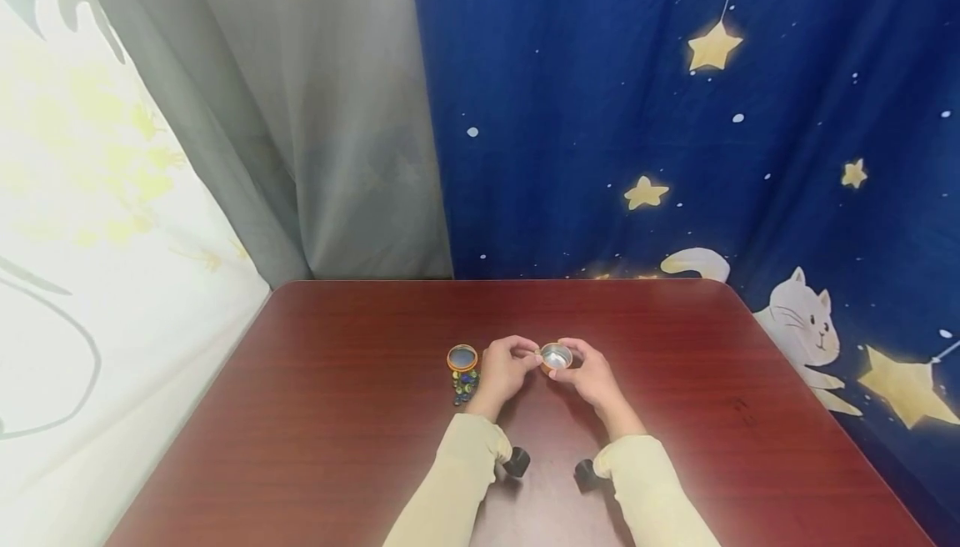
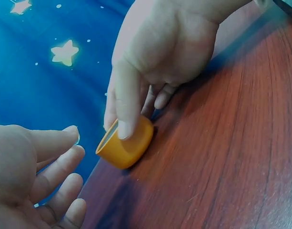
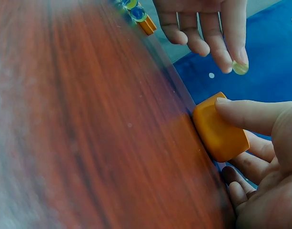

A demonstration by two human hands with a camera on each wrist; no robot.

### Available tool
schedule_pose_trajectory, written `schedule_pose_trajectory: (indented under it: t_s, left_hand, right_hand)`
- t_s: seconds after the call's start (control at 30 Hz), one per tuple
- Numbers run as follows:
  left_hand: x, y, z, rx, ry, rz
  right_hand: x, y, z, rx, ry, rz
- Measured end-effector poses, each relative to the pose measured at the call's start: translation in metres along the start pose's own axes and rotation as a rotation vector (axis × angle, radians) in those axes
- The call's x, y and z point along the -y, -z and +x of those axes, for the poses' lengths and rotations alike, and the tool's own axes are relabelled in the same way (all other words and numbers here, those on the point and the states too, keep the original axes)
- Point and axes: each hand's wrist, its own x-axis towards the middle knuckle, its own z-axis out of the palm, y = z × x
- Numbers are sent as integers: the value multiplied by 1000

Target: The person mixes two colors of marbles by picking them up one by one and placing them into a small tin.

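Observation:
My left hand (image 1: pixel 504 370) pinches a small yellow-green glass marble (image 3: pixel 240 68) between thumb and index finger, just left of a small round tin. The tin (image 1: pixel 557 357) is orange outside and silvery inside, its mouth facing up. My right hand (image 1: pixel 596 376) grips this tin at its rim and side, with the thumb across the near wall in the left wrist view. The tin's base appears to rest on the table. Left of my left hand lies a loose cluster of blue and green-yellow marbles (image 1: pixel 466 387), partly hidden by that hand in the head view.
Behind the marbles lies a second round orange-rimmed piece (image 1: pixel 462 357) with a grey inside. The reddish-brown table (image 1: pixel 360 430) reaches back to a grey curtain (image 1: pixel 360 155) and a blue starry curtain (image 1: pixel 570 113). Dark wrist devices (image 1: pixel 516 462) hang under both sleeves.

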Motion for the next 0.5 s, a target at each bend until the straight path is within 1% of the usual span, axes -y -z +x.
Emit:
schedule_pose_trajectory:
  t_s: [0.2, 0.5]
  left_hand:
    - [1, -5, 0, -5, 5, -1]
    - [6, -15, -2, -27, -2, -5]
  right_hand:
    - [1, 0, -1, -5, -4, 9]
    - [1, 0, 0, 13, -17, 3]
